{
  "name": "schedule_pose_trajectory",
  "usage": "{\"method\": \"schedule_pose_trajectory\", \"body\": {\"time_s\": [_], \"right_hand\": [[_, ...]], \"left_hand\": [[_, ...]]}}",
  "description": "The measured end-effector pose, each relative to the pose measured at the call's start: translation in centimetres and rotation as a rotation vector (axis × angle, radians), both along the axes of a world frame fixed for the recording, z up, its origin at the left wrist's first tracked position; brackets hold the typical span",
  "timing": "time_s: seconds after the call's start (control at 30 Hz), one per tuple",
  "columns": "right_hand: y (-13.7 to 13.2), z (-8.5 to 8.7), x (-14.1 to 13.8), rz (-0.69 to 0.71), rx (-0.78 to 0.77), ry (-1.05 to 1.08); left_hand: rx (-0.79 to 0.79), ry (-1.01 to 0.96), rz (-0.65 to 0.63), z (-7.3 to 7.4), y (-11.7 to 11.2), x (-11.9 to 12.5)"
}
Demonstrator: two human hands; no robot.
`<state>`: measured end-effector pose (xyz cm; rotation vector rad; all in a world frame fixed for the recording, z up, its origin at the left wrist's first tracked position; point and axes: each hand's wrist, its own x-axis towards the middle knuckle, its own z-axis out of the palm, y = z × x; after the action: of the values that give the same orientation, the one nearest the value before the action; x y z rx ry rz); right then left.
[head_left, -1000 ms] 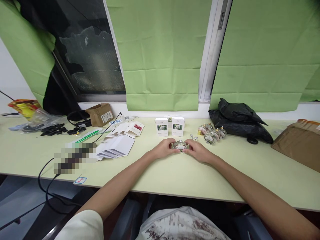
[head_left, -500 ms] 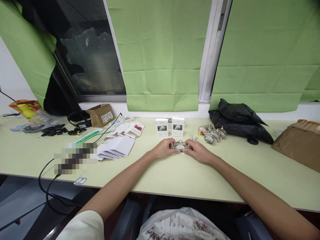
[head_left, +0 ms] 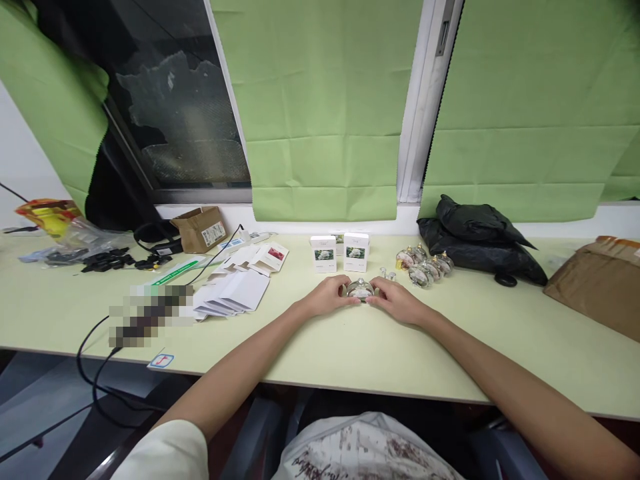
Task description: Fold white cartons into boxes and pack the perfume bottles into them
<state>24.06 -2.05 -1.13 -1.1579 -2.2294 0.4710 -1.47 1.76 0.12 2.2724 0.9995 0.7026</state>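
A small round glass bottle (head_left: 360, 290) rests on the pale green table (head_left: 350, 347), held between both hands. My left hand (head_left: 327, 295) has its fingers curled against the bottle's left side. My right hand (head_left: 397, 300) grips its right side in the same way. Just behind stand two white boxes (head_left: 340, 252) with a picture on the front. Several more glass bottles (head_left: 423, 268) are grouped to the right of the boxes, and two small caps (head_left: 387, 273) sit near my right hand.
A pile of flat white folded cartons (head_left: 235, 290) lies at the left. Black cables (head_left: 95, 347) trail off the front edge. A black plastic bag (head_left: 475, 243) and a brown parcel (head_left: 595, 283) sit at the right; a small cardboard box (head_left: 201, 228) stands by the window.
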Motion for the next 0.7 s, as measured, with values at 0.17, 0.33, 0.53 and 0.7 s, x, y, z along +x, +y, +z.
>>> {"method": "schedule_pose_trajectory", "body": {"time_s": [0.17, 0.33, 0.53, 0.7], "right_hand": [[-0.11, 0.13, -0.07, -0.001, 0.017, -0.003], [-0.27, 0.21, -0.17, 0.008, 0.012, -0.004], [-0.16, -0.03, -0.17, 0.001, 0.012, -0.001], [0.06, -0.36, -0.13, -0.007, 0.007, 0.002]], "left_hand": [[0.026, -0.007, -0.004, -0.04, 0.03, 0.01], [0.020, 0.005, -0.010, -0.27, 0.17, -0.04], [-0.002, 0.002, -0.012, -0.45, 0.28, -0.06], [0.007, -0.004, -0.028, -0.56, 0.45, -0.12]]}}
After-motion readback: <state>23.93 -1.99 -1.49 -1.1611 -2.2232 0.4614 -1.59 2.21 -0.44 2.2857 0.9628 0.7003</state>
